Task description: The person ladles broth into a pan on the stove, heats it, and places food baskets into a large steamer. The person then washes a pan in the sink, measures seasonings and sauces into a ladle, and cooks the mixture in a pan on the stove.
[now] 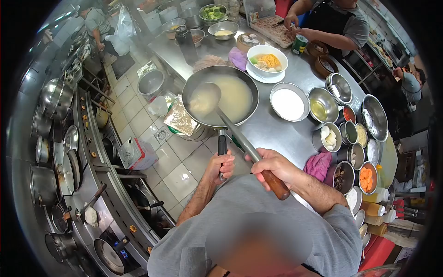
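Observation:
My left hand [218, 167] is wrapped round the black handle [222, 144] of a deep frying pan [187, 99]. Pale, cloudy soup [235, 94] fills much of the pan, which is held up by the edge of the steel table. In my right hand [273, 167] is a long-handled ladle [237, 135], gripped near its brown wooden end. The ladle's round bowl [206, 96] is in the soup on the pan's left side, with liquid in it. Just beyond the pan, a white bowl [272, 50] of food with a shredded orange topping stands on a white plate [265, 78].
A bowl of white liquid [290, 102] and several ingredient tins stand right of the pan, with a pink cloth [317, 166] near my right forearm. Stoves [99, 171] line the left. Across the table a co-worker [341, 23] handles food beside a tray [272, 33].

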